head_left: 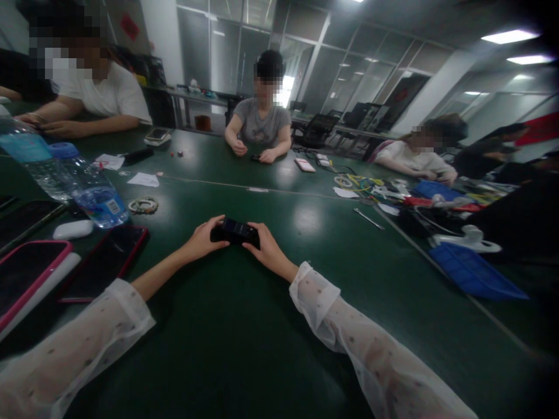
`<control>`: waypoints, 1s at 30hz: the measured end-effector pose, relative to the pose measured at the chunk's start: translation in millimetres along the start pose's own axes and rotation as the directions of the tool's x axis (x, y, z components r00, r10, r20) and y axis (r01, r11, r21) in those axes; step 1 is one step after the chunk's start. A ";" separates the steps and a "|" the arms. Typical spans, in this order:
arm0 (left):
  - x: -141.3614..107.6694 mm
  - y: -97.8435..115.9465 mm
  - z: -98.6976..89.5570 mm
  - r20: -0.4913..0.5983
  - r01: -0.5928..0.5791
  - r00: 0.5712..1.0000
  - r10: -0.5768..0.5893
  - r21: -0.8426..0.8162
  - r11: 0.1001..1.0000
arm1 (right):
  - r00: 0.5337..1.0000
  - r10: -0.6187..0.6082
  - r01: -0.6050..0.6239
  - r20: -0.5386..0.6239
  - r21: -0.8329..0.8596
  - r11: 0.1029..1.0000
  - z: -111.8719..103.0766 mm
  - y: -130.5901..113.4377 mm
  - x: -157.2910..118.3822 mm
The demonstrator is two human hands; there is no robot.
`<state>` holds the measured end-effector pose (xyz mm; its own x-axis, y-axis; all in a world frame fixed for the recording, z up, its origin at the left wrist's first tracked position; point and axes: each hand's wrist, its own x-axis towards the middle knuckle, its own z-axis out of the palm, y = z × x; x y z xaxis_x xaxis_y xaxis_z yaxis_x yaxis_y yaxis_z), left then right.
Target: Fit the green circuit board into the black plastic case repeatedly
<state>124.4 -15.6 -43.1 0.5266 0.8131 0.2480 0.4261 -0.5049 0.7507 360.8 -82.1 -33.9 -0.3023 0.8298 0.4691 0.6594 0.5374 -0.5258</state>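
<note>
A small black box-shaped device (237, 228) with a dark screen face is held between both hands over the green table (209, 349). My left hand (205, 240) grips its left end, thumb at the near side and fingers behind. On the right end, my right hand (267, 250) has the same kind of grip. Small pale marks show on the screen, too blurred to read. The fingers on the far side are partly hidden. Sheer white dotted sleeves cover both forearms.
On the left are water bottles (98, 195), a red-edged phone (107, 262), a pink-cased phone (30, 279), a white case (73, 229) and a bracelet (143, 205). A wrench (369, 219), cables (364, 185) and a blue tray (476, 270) lie right. Several people sit around the table.
</note>
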 end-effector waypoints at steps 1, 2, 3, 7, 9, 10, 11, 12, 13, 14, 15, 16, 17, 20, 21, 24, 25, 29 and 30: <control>-0.1 0.8 -0.5 0.002 0.001 1.000 -0.001 0.014 1.000 | 1.000 0.000 0.000 0.003 0.002 1.000 0.0 0.6 0.2; -0.1 1.4 -0.9 0.005 -0.001 1.000 0.001 0.030 1.000 | 1.000 -0.002 0.002 0.006 0.004 1.000 -0.2 0.7 0.3; -0.1 1.8 -1.2 0.008 -0.003 1.000 0.003 0.047 0.999 | 1.000 -0.006 0.006 0.006 0.004 1.000 -0.7 0.4 0.3; 0.3 3.4 -1.7 0.016 -0.026 1.000 0.024 0.108 0.994 | 0.999 -0.032 0.032 0.006 -0.001 0.999 -2.8 -2.4 -0.2; 0.5 4.5 -1.9 0.023 -0.037 0.999 0.035 0.133 0.990 | 0.999 -0.046 0.046 0.005 -0.006 0.999 -3.4 -3.5 -0.5; 0.6 4.8 -1.9 0.029 -0.040 0.999 0.036 0.145 0.989 | 0.998 -0.055 0.055 0.006 -0.009 0.998 -3.7 -3.9 -0.5; 0.8 4.9 -1.9 0.033 -0.040 0.999 0.035 0.156 0.987 | 0.998 -0.065 0.065 0.007 -0.011 0.998 -3.9 -4.3 -0.6; 0.9 4.8 -1.8 0.034 -0.037 0.999 0.032 0.168 0.985 | 0.997 -0.076 0.076 0.007 -0.011 0.997 -4.1 -4.7 -0.5; 1.0 4.4 -1.7 0.036 -0.034 0.999 0.027 0.179 0.983 | 0.996 -0.086 0.086 0.009 -0.010 0.996 -4.2 -5.0 -0.5; 1.0 4.0 -1.5 0.040 -0.031 0.999 0.024 0.190 0.981 | 0.996 -0.094 0.094 0.010 -0.006 0.996 -4.3 -5.2 -0.4; 0.9 3.5 -1.4 0.043 -0.030 0.999 0.022 0.199 0.980 | 0.995 -0.098 0.098 0.009 -0.002 0.995 -4.4 -5.1 -0.3; 0.7 3.1 -1.3 0.047 -0.032 0.999 0.023 0.205 0.978 | 0.995 -0.097 0.097 0.007 0.003 0.995 -4.3 -4.9 -0.3; 0.4 2.9 -1.2 0.051 -0.034 0.998 0.024 0.207 0.978 | 0.996 -0.091 0.091 0.004 0.007 0.996 -4.0 -4.3 -0.3; -0.3 3.5 -1.3 0.057 -0.033 0.998 0.022 0.203 0.979 | 0.998 -0.062 0.062 0.000 0.019 0.998 -2.7 -1.5 -0.2; -0.3 3.9 -1.4 0.057 -0.031 0.998 0.020 0.200 0.979 | 0.998 -0.055 0.055 -0.001 0.023 0.998 -2.1 -0.5 -0.2; 0.0 4.6 -1.7 0.059 -0.033 0.998 0.022 0.188 0.982 | 0.999 -0.039 0.039 -0.006 0.038 0.998 -0.8 1.3 -0.2; 0.2 4.5 -1.8 0.060 -0.034 0.998 0.023 0.185 0.982 | 0.999 -0.032 0.033 -0.009 0.046 0.998 -0.5 1.5 -0.3; 0.5 2.4 -1.9 0.065 -0.021 0.998 0.009 0.174 0.985 | 1.000 0.022 -0.021 -0.013 0.093 0.995 -0.4 1.4 -0.5; 0.6 1.3 -1.7 0.061 -0.014 0.998 0.004 0.168 0.986 | 0.999 0.040 -0.038 -0.010 0.108 0.993 -0.6 1.3 -0.5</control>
<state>124.0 -15.3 -41.0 0.5722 0.7920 0.2130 0.5359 -0.5576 0.6340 362.2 -81.9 -34.3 -0.2690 0.8489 0.4550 0.5925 0.5183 -0.6167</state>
